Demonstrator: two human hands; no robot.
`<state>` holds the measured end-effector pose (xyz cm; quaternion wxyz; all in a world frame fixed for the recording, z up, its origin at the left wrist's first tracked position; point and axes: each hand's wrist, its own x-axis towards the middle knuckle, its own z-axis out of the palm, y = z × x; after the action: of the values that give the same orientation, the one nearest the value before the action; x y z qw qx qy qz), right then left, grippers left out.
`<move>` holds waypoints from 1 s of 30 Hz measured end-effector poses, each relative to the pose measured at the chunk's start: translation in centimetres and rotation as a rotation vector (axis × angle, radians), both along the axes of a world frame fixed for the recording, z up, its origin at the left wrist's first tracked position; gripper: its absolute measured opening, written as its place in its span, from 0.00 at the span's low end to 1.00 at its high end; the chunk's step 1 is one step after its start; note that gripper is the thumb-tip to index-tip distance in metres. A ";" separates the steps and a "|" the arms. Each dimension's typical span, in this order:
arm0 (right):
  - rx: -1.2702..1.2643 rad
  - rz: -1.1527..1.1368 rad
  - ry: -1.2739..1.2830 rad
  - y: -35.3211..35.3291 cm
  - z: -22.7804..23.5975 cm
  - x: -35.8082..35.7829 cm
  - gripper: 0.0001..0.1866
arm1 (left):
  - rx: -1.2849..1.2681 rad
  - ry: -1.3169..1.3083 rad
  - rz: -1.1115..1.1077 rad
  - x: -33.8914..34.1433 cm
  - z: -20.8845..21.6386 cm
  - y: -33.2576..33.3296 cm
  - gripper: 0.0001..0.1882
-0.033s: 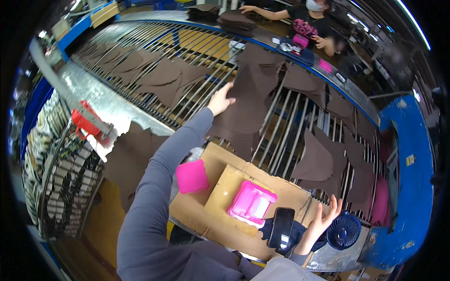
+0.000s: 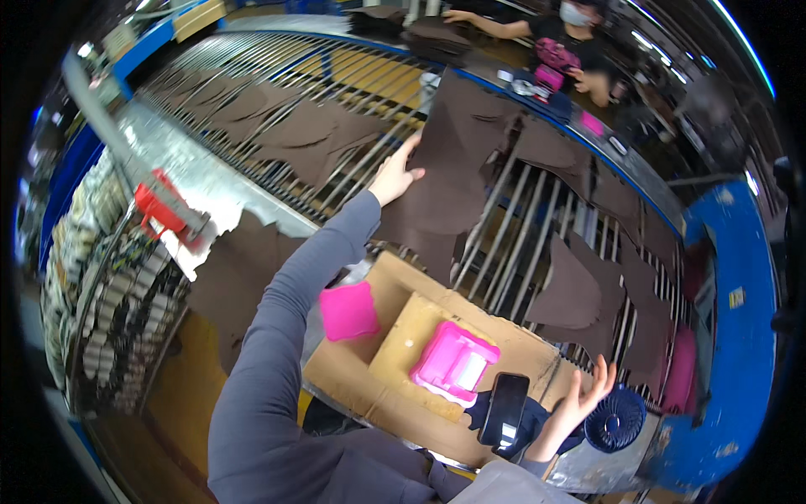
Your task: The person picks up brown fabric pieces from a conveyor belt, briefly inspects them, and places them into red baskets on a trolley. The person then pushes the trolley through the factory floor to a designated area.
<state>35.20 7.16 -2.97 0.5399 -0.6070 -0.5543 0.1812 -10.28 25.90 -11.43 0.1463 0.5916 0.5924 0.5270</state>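
Observation:
My left hand (image 2: pixel 395 175) reaches out to the left edge of a large dark brown sheet (image 2: pixel 453 185) lying across the metal slats. Its thumb and fingers are apart at that edge; I cannot tell whether they press on it. My right hand (image 2: pixel 578 405) is raised with spread fingers and holds nothing. It is beside a small dark blue fan (image 2: pixel 614 418) and a black phone (image 2: pixel 506 407). A pink plastic device (image 2: pixel 454 363) rests on a yellowish block (image 2: pixel 390 357) on cardboard. To its left is a pink pad (image 2: pixel 349 311).
More brown cut pieces (image 2: pixel 323 139) lie on the slatted conveyor (image 2: pixel 495 244). A blue machine housing (image 2: pixel 729 328) stands at right. A red clamp (image 2: pixel 164 206) and a rack of pale, shoe-shaped items (image 2: pixel 117 336) are at left. Another person (image 2: pixel 571 55) works across the conveyor.
The whole view has shifted slightly. Both hands keep nearly the same pose, and the brown sheet stays under my left hand's reach.

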 end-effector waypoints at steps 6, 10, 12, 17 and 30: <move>0.044 -0.020 -0.014 -2.3 -0.5 1.3 0.21 | 0.298 -0.434 0.201 -3.4 7.9 -18.2 0.47; 0.048 0.071 0.032 -2.5 -0.3 -0.7 0.22 | 0.258 -0.620 0.526 -3.1 5.0 -30.0 0.40; 0.030 0.115 0.042 -2.6 0.0 -1.7 0.22 | 0.173 -0.704 0.733 -3.7 -0.1 -34.7 0.36; 0.087 0.149 0.065 -4.1 1.1 -3.1 0.21 | -0.349 0.338 1.463 -0.8 -4.8 -37.9 0.16; 0.010 1.043 0.178 -7.7 4.7 -13.7 0.28 | 0.699 -1.048 0.327 13.2 13.4 -29.9 0.18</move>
<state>21.54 -0.58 1.75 0.4256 -0.2303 -0.7357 0.4739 2.92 -4.00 2.01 0.1328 0.1712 0.3184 0.9228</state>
